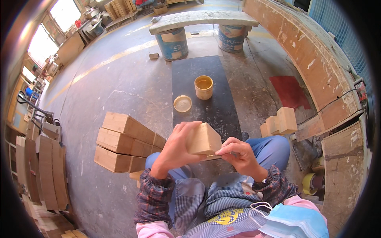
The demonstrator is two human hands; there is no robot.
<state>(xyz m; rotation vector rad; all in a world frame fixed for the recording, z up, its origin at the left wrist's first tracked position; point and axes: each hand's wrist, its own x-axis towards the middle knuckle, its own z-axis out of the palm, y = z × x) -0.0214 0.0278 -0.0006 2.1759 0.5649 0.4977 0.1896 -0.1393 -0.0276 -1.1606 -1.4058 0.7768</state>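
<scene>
In front of my lap a pale wooden box (207, 139) is held tilted, with my left hand (176, 147) wrapped round its left side. At the lower right corner of that box my right hand (240, 156) is closed in a pinch; whatever its fingertips hold is too small to make out. A thin wooden edge shows just under the box, between the hands. Beyond them an open tub (204, 88) with a yellowish-brown substance inside stands on a dark board (194, 67). Its pale round lid (182, 104) lies beside it.
Stacked wooden boxes (115, 139) stand left of my knees. A few more boxes (286, 120) are at the right, near a red cloth (289, 92). A plank bench (204, 20) rests on two buckets (172, 43) ahead. A long wooden workbench (309, 51) runs along the right.
</scene>
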